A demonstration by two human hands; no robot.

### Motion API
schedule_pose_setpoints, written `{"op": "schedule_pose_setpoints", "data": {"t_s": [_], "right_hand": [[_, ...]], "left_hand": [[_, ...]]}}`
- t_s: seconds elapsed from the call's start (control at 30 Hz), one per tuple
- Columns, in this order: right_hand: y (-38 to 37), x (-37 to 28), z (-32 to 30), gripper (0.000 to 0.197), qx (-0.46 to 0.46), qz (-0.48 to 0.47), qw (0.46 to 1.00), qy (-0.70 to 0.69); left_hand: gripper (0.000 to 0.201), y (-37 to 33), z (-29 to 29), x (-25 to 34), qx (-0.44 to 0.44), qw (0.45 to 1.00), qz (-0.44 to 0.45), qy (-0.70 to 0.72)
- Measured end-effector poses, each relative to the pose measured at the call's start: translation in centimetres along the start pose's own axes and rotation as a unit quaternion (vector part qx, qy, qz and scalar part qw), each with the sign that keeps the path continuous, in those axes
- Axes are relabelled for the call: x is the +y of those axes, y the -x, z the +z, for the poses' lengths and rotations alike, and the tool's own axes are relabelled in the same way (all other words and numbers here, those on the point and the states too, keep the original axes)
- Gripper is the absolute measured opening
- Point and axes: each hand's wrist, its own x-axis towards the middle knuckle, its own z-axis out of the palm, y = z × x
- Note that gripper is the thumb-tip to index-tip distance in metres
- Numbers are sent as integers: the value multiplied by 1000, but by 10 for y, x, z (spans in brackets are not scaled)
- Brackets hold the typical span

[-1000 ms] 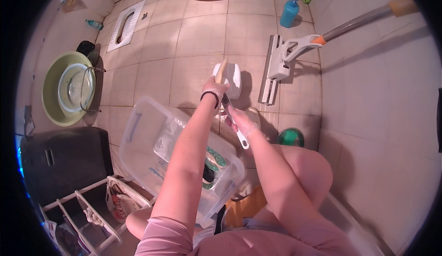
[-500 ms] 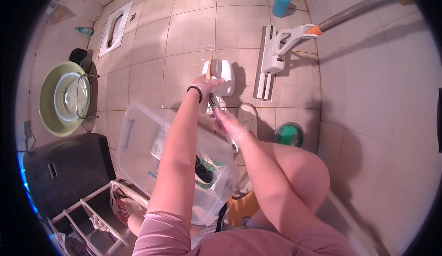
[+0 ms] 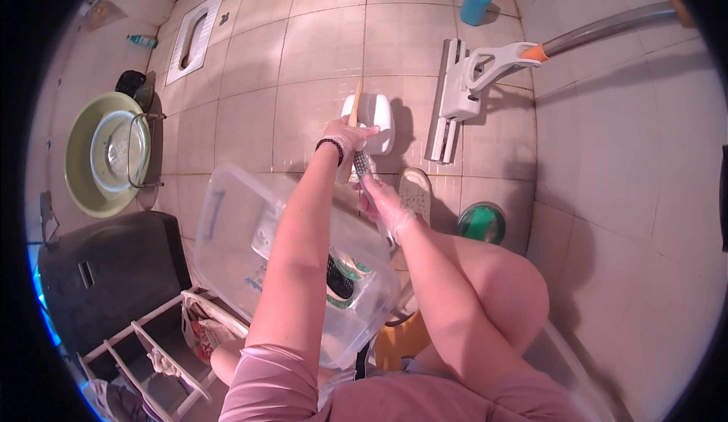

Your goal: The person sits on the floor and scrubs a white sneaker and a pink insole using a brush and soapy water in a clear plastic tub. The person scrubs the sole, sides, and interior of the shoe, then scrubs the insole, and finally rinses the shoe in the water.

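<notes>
My left hand (image 3: 345, 135), in a thin clear glove, is closed round a tan wooden-handled tool (image 3: 356, 105) whose handle points away from me. Its working end is hidden by my fingers. Just nearer, my gloved right hand (image 3: 384, 200) grips a narrow grey strip with a dotted face (image 3: 362, 166), possibly a brush. The far end of this strip meets the left hand's tool. Beyond both hands, a white rounded plastic object (image 3: 381, 126) rests on the tiled floor. Under my left forearm stands a clear plastic bin (image 3: 235, 270) with black, green-edged footwear (image 3: 339, 279) inside.
A squeeze mop (image 3: 460, 92) leans from the right wall. Beyond it stands a blue pump bottle (image 3: 477, 1). A green basin (image 3: 83, 156), a squat toilet (image 3: 196, 37) and a dark lidded box (image 3: 114, 270) are on the left. A round green-centred object (image 3: 481, 223) lies by my right knee.
The whole view has shifted slightly, so the floor things sit a little further right. Both hands keep their grips, the strip and the wooden-handled tool still together.
</notes>
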Motion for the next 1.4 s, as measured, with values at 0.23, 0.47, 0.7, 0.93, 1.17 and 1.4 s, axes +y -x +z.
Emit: {"op": "schedule_pose_setpoints", "data": {"t_s": [0.23,0.47,0.7,0.93,1.17,1.4], "right_hand": [[3,3,-2,42,-1,-5,1000,-7],[13,15,0,45,-52,9,997,50],[30,-23,57,54,13,-200,946,256],[168,-23,182,38,-76,-335,724,598],[237,105,202,33,-90,-358,619,693],[229,111,234,31,-80,-354,541,759]], "left_hand": [[90,5,-1,-2,-9,1000,14,-2],[65,12,-43,-64,-32,940,35,339],[79,177,-92,-67,-203,701,77,679],[79,292,-104,-159,-132,609,141,769],[82,331,-104,-268,-235,581,355,694],[83,375,-75,-282,-106,600,293,737]]}}
